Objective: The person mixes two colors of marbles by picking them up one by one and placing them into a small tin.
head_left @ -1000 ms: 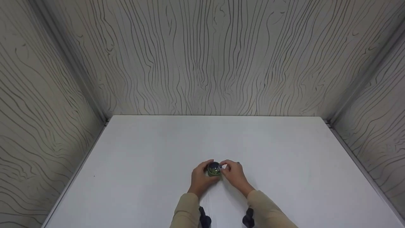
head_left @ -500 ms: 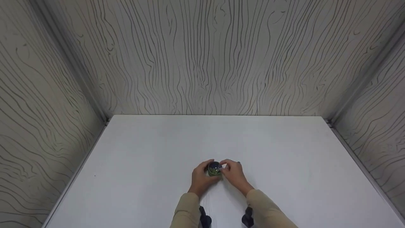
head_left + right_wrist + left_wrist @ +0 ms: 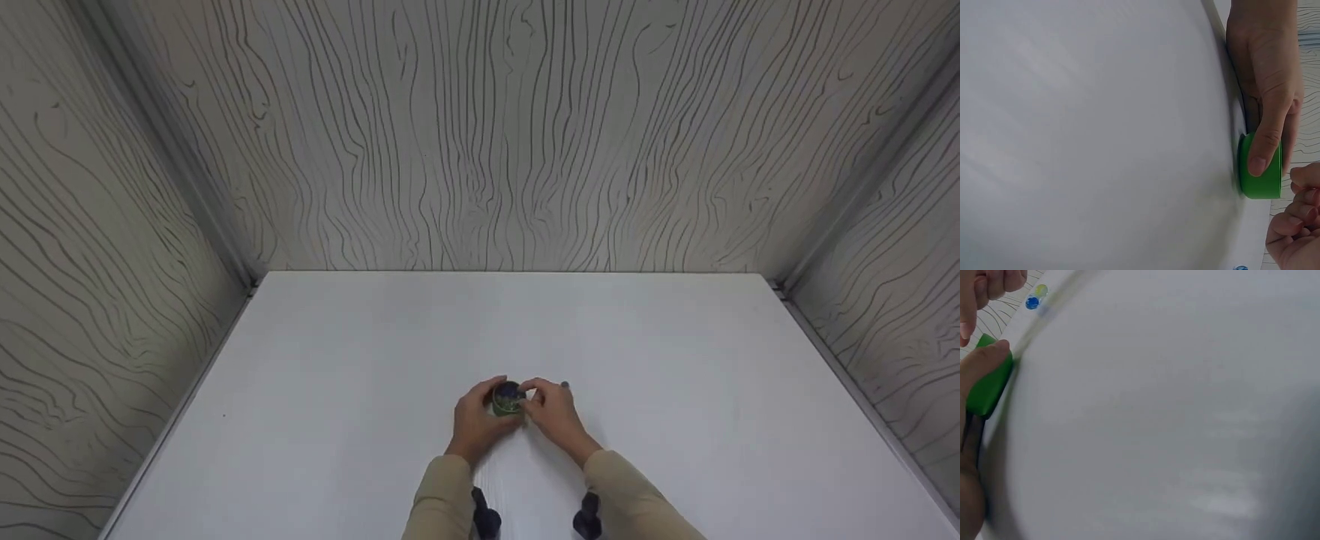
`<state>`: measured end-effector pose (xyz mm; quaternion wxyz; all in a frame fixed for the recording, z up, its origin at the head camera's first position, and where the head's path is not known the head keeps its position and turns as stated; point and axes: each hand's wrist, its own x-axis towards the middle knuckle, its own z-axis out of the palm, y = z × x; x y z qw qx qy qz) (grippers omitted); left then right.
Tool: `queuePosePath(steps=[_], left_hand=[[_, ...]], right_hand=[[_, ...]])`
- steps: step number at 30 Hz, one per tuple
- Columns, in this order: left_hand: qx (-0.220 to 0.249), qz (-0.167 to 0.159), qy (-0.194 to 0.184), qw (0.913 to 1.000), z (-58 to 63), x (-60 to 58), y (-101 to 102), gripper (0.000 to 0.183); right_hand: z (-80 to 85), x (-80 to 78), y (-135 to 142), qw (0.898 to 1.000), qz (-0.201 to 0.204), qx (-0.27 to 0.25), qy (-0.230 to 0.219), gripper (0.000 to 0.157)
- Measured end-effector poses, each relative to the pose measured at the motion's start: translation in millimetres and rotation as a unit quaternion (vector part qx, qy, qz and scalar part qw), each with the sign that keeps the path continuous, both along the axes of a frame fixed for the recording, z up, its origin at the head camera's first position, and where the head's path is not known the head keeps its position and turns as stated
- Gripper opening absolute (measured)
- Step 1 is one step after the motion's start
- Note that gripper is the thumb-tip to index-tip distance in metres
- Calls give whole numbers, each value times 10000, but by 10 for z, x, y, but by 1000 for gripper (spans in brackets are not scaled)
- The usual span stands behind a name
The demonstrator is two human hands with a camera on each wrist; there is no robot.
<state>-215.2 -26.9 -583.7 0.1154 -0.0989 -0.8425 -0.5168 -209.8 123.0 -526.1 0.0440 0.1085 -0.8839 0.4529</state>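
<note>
My left hand (image 3: 477, 427) grips a small round green cup (image 3: 504, 409) that stands on the white table, its thumb on the near side and fingers around the far side. Shiny dark bluish contents fill the cup's mouth, too small to make out. Thumb and forefinger of my right hand (image 3: 556, 414) meet at the cup's right rim and look to pinch a small bluish thing, mostly hidden by the fingertips. In the left wrist view, a blue marble (image 3: 1032, 302) and a yellowish marble (image 3: 1042, 290) lie on the table beyond the hands.
The white table (image 3: 337, 360) runs back to a wood-grain panel (image 3: 480, 135), with side panels left and right. A dark strap piece (image 3: 487, 517) hangs by each wrist. In the head view a small round bluish thing (image 3: 565, 385) shows just behind the right knuckles.
Both hands stay almost where they were, with only tiny shifts of the right fingers at the rim. A bright glint in the cup's mouth has faded.
</note>
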Motion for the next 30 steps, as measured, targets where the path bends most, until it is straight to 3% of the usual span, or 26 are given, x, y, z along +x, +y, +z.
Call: queuePosePath(steps=[8, 16, 30], left_hand=[[-23, -4, -119, 9999, 4, 5, 2, 59], [150, 2, -296, 9995, 58, 21, -2, 59], [174, 32, -279, 9995, 12, -7, 4, 62]], right_hand=[[6, 11, 24, 9997, -19, -113, -228, 17], [-28, 31, 80, 9999, -64, -34, -133, 17], [-24, 31, 198, 9995, -302, -111, 67, 17]])
